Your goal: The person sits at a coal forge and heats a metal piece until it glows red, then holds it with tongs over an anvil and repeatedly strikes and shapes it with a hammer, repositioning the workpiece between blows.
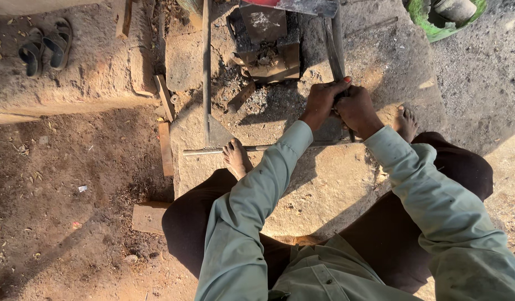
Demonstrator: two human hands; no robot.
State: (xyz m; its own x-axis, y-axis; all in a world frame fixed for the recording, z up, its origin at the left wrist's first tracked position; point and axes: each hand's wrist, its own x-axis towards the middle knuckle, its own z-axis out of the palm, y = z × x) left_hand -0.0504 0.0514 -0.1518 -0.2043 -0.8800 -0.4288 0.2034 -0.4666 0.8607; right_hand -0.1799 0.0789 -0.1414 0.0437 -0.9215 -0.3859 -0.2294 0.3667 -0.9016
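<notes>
Metal bar [334, 50]: left hand [322, 100] and right hand [356, 109] both clench it, apparently near its lower end. Risk: slip toward bare foot [235, 158].

Dull grey flat metal bar [334, 47] at upper centre looks rough; pale stone slab [324, 189] beneath is matt, gritty; sooty metal block [265, 47].

sunlit dirt ground [73, 212], stone slab [324, 189]
</notes>
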